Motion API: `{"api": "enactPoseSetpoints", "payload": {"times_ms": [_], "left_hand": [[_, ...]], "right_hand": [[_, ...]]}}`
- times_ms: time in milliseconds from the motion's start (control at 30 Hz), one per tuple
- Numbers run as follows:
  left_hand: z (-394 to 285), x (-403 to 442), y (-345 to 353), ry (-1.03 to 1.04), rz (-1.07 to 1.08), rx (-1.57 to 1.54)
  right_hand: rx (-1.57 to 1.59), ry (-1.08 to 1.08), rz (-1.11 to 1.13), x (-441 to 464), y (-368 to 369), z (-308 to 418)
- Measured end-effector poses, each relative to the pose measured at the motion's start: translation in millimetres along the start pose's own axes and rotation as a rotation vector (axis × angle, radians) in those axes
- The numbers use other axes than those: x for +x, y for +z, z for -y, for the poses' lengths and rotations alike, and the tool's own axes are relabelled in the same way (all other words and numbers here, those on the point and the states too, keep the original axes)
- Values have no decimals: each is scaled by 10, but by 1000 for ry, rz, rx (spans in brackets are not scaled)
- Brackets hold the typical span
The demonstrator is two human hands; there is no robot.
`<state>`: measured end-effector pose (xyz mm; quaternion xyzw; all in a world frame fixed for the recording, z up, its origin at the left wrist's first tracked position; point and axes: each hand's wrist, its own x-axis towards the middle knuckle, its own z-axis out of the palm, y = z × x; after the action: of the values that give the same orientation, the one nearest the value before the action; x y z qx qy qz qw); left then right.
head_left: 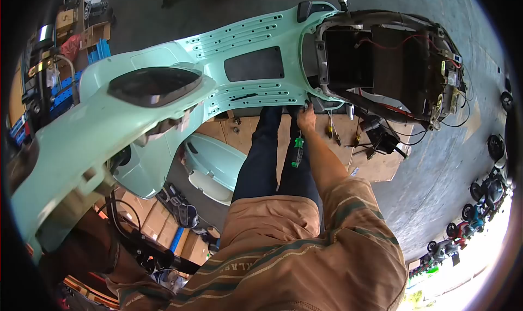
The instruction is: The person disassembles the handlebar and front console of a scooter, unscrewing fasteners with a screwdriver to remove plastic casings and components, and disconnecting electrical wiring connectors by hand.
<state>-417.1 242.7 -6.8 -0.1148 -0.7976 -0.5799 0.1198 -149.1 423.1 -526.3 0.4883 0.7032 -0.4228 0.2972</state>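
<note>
A mint-green electric scooter body (180, 52) stretches across the view, its floorboard (253, 64) in the middle. My right hand (306, 117) is at the near edge of the floorboard, close to the seat frame. Its fingers look closed, and a screwdriver (298, 151) with a green and black handle hangs below them, its shaft running up to the hand. What the fingertips touch at the panel edge is hidden. At the lower left my left arm reaches in shadow behind the scooter's front panel (60, 164), which covers the left hand.
More tools (333, 128) lie on cardboard (381, 161) below the black seat frame (392, 65), from which cables hang. Loose mint-green panels (215, 161) rest on the floor by my legs. Boxes (147, 215) stand lower left; several scooters (479, 202) are parked at right.
</note>
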Motion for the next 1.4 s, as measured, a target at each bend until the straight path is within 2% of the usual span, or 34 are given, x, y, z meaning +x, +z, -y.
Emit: {"api": "enactPoseSetpoints", "payload": {"times_ms": [100,167,300,367,433,500,567,633,700,767,833,900,967,1000,1033,1167,1200,1233,1300,1400], "left_hand": [[59,-18,43,-22,5,11],[77,-19,60,-17,3,10],[73,-11,75,-10,13,6],[50,-13,79,-9,25,10],[-26,13,38,-5,30,7],[-119,40,7,12,41,5],[-208,73,-21,28,49,-1],[-232,97,-21,70,66,25],[-263,117,-62,80,163,-9],[-379,106,-38,13,200,-122],[-395,152,-82,58,249,-66],[-440,164,-90,-34,282,-138],[-492,179,-66,-82,289,-257],[-513,188,-81,-115,322,-234],[-512,201,-84,-74,318,-209],[-451,249,-78,-9,290,-145],[-424,252,-76,7,263,-135],[-397,253,-76,8,264,-139],[-360,276,-73,0,252,-152],[-353,307,-65,9,228,-148]], "right_hand": [[-40,-16,15,162,111,-221],[-61,-137,-80,222,139,-274],[-21,-195,3,338,123,-326],[-21,-181,-29,242,184,-506],[10,0,-16,113,166,-642],[253,55,87,-349,-181,-593],[572,186,230,-1052,-839,-220],[905,391,196,-1659,-1260,113],[1092,322,314,-2197,-1643,260],[1020,168,373,-2695,-1988,453],[1072,153,506,-3136,-2275,672],[1084,-114,684,-3655,-2580,925],[705,-216,661,-4059,-2980,1218],[550,-395,638,-4119,-3009,1304],[553,-405,635,-4178,-3022,1425],[334,-694,575,-4501,-3125,2184],[361,-701,568,-4533,-3089,2329],[395,-659,534,-4582,-3046,2442],[192,-815,336,-4544,-2973,2546],[169,-849,242,-4590,-2922,2677]]}}
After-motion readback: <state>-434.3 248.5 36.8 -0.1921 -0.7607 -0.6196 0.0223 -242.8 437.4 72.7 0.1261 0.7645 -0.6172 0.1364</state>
